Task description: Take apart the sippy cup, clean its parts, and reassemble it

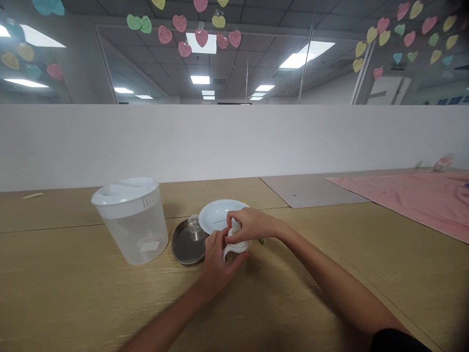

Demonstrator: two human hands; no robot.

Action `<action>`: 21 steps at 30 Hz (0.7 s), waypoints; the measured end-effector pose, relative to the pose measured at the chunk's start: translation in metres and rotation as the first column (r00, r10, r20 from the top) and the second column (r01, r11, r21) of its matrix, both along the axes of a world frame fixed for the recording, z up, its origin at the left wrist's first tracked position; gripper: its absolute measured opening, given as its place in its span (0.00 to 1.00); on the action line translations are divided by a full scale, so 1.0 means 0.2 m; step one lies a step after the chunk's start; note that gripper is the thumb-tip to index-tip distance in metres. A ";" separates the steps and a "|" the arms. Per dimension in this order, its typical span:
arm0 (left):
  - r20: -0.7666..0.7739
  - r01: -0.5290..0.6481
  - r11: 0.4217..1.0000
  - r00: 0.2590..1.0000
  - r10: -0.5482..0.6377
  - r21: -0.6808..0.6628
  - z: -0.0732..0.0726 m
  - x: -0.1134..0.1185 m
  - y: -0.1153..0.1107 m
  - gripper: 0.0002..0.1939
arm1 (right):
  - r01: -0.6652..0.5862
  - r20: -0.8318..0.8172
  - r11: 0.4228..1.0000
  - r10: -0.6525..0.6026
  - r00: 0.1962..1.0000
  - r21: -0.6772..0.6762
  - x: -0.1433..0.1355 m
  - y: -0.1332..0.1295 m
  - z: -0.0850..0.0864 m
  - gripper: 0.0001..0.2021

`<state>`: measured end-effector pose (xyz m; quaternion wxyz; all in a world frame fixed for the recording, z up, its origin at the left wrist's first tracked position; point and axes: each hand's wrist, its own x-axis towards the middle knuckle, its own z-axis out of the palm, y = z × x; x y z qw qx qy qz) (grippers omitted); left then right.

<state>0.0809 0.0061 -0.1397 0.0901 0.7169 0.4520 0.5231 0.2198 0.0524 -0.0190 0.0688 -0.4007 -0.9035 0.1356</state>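
plate, white and shallow, lies just beyond the 2 bare hands on the tan table. the left hand is closed around the side of a small white dish with 1 looped handle, its thumb along the near side. the right hand reaches in from above, thumb and forefinger pinched on a small shiny piece at the top of the dish; fingers hide part of that piece. the dish is at the near edge of the plate, between both hands. to the left, a round metal tray holds 1 small clear cup, near the plate. farther left stands a clear bucket with a white lid. 1 thin pale stick lies at the far left. a bit of something green shows just beside the right wrist. at the right, a pink cloth is spread over the table, near a grey sheet.
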 end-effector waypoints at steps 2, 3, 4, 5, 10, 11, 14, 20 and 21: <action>0.046 0.021 0.997 0.999 -0.025 0.081 0.01 -0.02 0.00 0.22 | -0.017 0.006 0.999 0.017 1.000 -0.035 0.00 0.01 0.00 0.20; 0.102 -0.004 0.994 0.995 -0.008 0.113 0.01 -0.03 0.00 0.19 | -0.024 0.009 0.998 0.024 1.000 -0.051 0.00 0.01 0.00 0.21; 0.169 -0.058 0.990 0.985 0.036 0.128 0.02 -0.05 0.01 0.16 | -0.029 0.012 0.997 0.029 0.999 -0.065 0.01 0.01 0.00 0.22; 0.234 -0.134 0.983 0.967 0.102 0.125 0.03 -0.08 0.03 0.14 | -0.032 0.015 0.997 0.033 0.999 -0.077 0.01 0.02 -0.01 0.23; 0.212 -0.453 0.891 0.874 0.438 0.028 0.09 -0.26 0.22 0.10 | -0.048 0.022 0.995 0.050 0.998 -0.090 0.01 0.04 -0.02 0.26; 0.116 -0.460 0.888 0.881 0.458 -0.010 0.09 -0.31 0.26 0.11 | -0.052 0.022 0.995 0.054 0.998 -0.090 0.01 0.04 -0.02 0.26; -0.170 -0.434 0.894 0.895 0.413 -0.110 0.07 -0.40 0.35 0.17 | -0.048 0.015 0.994 0.050 0.999 -0.099 0.01 0.04 -0.02 0.26; -0.260 -0.403 0.897 0.899 0.352 -0.182 0.00 -0.45 0.38 0.13 | -0.049 0.013 0.994 0.051 0.999 -0.100 0.01 0.05 -0.03 0.25; -0.242 -0.411 0.892 0.900 0.363 -0.187 -0.01 -0.45 0.38 0.12 | -0.048 0.016 0.994 0.050 0.999 -0.100 0.01 0.05 -0.03 0.25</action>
